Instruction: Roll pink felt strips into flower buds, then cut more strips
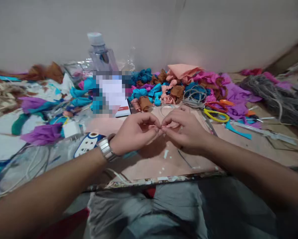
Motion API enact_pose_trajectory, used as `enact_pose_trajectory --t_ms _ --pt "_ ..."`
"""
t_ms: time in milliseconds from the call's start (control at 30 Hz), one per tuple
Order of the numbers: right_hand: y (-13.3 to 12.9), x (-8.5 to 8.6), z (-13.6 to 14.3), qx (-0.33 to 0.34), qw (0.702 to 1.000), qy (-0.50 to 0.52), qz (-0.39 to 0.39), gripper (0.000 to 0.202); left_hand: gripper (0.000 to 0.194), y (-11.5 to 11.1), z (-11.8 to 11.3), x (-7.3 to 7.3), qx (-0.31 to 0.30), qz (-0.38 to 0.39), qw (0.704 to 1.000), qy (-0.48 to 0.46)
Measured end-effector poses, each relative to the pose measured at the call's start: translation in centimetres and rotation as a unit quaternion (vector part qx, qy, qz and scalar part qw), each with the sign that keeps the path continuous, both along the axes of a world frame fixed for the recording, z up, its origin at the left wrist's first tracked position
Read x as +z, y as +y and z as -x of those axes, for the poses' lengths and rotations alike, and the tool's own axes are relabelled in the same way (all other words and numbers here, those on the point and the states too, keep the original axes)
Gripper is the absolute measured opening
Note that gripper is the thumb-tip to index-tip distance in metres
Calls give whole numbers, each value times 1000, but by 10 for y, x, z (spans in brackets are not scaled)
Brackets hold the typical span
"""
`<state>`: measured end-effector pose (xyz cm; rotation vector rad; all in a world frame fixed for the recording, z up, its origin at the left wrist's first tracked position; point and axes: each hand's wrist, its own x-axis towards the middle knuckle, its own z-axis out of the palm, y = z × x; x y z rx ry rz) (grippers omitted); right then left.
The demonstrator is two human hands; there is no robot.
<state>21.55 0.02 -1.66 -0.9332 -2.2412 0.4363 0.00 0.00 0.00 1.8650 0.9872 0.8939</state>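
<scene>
Above the table's front part, my left hand (pixel 132 136) and my right hand (pixel 187 127) meet fingertip to fingertip. Each pinches, between thumb and forefinger, a small pink piece (pixel 161 128) that looks like crepe paper; most of it is hidden by the fingers. A metal-band watch (pixel 106 148) is on my left wrist. Just beyond the hands lie twisted bits of blue, peach and brown crepe paper (pixel 155 91) and a coil of thin wire (pixel 195 96). Scissors with yellow handles (pixel 216 116) rest to the right of my right hand.
A phone (pixel 124 111) and a clear bottle (pixel 101 56) stand behind my left hand. A power strip (pixel 87 144), white charger (pixel 72 128) and cables lie left. Purple paper (pixel 235 99), grey yarn (pixel 265 96) and a long white tool (pixel 265 131) are right. A wall closes the back.
</scene>
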Motion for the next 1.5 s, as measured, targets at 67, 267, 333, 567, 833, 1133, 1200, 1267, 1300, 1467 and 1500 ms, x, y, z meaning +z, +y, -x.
enact_pose_trajectory --t_ms 67,267,333,567,833,1133,1200,1267,1300,1467,1500 --pt "0 1 0 3 1000 -4 -1 2 9 0 2 0 2 5 1000 4" --pt "-1 1 1 2 999 -17 -31 1 18 4 3 -2 5 41 999 -3" --pt "-1 1 2 1 999 -22 -41 2 14 5 3 -4 4 47 999 -6" --pt "-3 1 4 1 999 -25 -47 5 12 4 1 -7 1 50 999 -20" --pt "-1 -3 5 7 999 26 -21 5 7 -1 3 -5 -21 -48 999 13" --pt "1 0 9 52 993 98 35 11 6 -3 5 -2 -26 -154 984 86" --pt "2 1 10 56 992 105 48 13 5 -4 5 -2 -24 -184 977 103" --pt "2 1 12 51 991 110 65 16 5 -6 5 -3 -21 -219 967 128" --pt "2 0 12 46 990 113 73 17 6 -6 5 -4 -17 -238 961 140" --pt "0 0 14 28 982 138 128 17 11 -9 4 -10 8 -313 933 177" --pt "-1 0 15 27 979 145 139 17 11 -10 4 -10 10 -320 930 181"
